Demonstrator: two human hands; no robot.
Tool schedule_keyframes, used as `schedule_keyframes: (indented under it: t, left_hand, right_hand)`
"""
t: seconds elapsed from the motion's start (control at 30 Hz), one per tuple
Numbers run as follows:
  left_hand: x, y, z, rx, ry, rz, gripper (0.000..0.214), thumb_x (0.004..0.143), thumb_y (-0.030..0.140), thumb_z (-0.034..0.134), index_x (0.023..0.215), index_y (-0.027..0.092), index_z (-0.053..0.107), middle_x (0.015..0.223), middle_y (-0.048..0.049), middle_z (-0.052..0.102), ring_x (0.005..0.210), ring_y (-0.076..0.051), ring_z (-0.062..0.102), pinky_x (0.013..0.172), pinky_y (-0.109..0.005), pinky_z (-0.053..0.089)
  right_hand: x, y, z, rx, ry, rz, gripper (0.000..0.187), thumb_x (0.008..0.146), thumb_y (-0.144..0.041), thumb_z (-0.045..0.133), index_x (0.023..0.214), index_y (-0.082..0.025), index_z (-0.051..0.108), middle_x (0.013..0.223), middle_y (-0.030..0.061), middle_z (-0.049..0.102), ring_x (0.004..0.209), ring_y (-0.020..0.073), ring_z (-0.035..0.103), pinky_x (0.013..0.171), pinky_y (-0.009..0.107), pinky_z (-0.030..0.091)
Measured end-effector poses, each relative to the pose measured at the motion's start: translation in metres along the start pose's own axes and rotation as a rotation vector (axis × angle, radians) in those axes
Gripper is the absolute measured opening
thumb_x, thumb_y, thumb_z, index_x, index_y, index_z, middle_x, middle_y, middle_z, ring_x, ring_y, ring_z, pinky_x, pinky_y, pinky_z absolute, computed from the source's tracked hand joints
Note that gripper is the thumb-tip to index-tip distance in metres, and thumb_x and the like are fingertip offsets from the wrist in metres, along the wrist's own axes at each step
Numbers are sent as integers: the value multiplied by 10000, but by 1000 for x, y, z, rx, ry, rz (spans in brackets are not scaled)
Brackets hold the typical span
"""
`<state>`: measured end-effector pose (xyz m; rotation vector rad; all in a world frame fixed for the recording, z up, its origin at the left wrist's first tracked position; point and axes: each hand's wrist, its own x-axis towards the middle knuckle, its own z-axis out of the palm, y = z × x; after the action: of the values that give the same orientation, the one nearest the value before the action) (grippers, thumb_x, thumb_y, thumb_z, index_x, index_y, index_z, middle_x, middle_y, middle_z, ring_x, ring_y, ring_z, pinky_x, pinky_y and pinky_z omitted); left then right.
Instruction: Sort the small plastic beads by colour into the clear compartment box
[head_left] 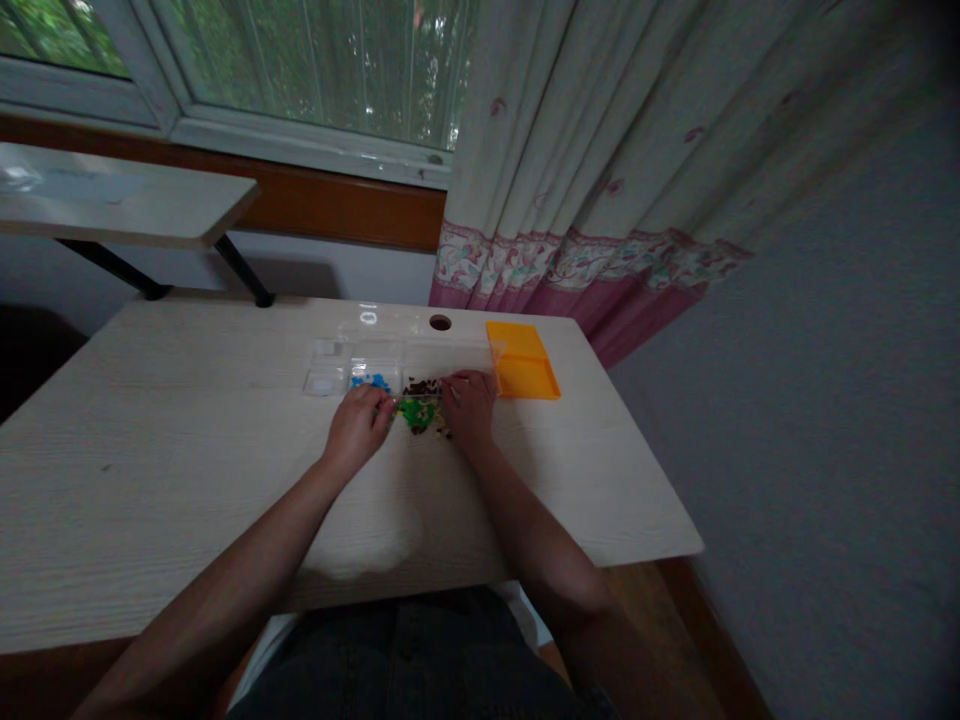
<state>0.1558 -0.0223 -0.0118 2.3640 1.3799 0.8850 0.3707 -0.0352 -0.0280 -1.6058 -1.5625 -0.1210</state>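
Both hands rest on the pale wooden surface (187, 450), 1 on each side of a small heap of green beads (415, 413). The left hand (358, 420) curls its fingers toward the heap's left edge. The right hand (471, 405) lies knuckles-up at its right edge. Whether either grip is pinching a bead is too small to tell. Just behind are blue beads (372, 381) and brown beads (420, 385) by a clear box (390, 352), with an orange tray (523, 373) to the right.

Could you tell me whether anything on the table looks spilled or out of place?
Green pieces lie loose on the table between the left hand and right hand, seemingly outside the clear tray.
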Motion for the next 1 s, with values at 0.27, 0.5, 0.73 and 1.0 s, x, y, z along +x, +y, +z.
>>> schedule_keyframes:
  t: [0.27, 0.5, 0.73, 1.0]
  left_hand:
    - [2, -2, 0, -281, 81, -89, 327, 968, 426, 475, 780, 207, 629, 800, -31, 581, 806, -187, 565, 750, -314, 469]
    - [2, 1, 0, -327, 86, -67, 349, 982, 429, 450, 751, 206, 587, 808, -35, 591, 840, -184, 569, 798, -318, 478]
    - [2, 5, 0, -291, 30, -40, 335, 988, 392, 422, 753, 206, 572, 840, -50, 610, 866, -196, 576, 823, -335, 482]
    - [1, 4, 3, -295, 45, 38, 353, 1001, 376, 424, 768, 192, 614, 783, -46, 591, 818, -194, 568, 787, -331, 461]
  right_hand:
    - [-1, -8, -5, 49, -27, -75, 169, 933, -291, 609, 955, -240, 768, 957, 68, 694, 1004, 226, 561, 943, 396, 411]
    - [-17, -40, -7, 99, -147, -322, 192, 924, -341, 636, 1066, -297, 757, 944, 35, 725, 1013, 207, 589, 968, 380, 401]
    - [-19, -43, -3, 114, -167, -329, 188, 954, -322, 593, 1037, -302, 761, 902, 29, 734, 963, 194, 604, 945, 379, 408]
    - [-21, -41, 2, 166, -64, -371, 138, 923, -304, 653, 975, -252, 769, 856, 31, 731, 926, 190, 603, 925, 363, 415]
